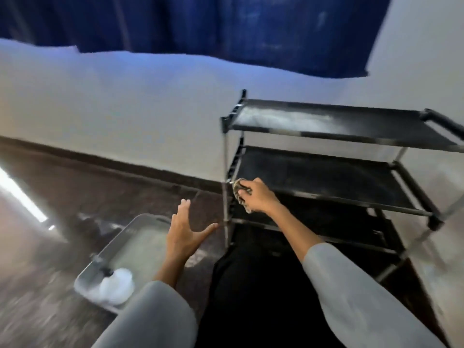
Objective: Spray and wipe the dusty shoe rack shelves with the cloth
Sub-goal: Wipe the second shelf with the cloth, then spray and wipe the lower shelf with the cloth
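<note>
A black shoe rack (326, 169) with three shelves stands at the right against the white wall. Its top shelf (351, 121) carries a pale dusty patch at its left end. My right hand (258, 195) grips a crumpled patterned cloth (239, 190) at the front left corner of the middle shelf (326, 177). My left hand (184, 231) hovers with its fingers spread, in the air left of the rack's front left post, holding nothing. A white spray bottle (116, 285) lies in a grey plastic tray (130, 237) on the floor at the lower left.
A dark blue curtain (226, 23) hangs over the white wall (125, 104) behind. The floor (62, 184) is dark and glossy, with a bright streak of light at the far left. My dark-clothed legs fill the bottom centre in front of the rack.
</note>
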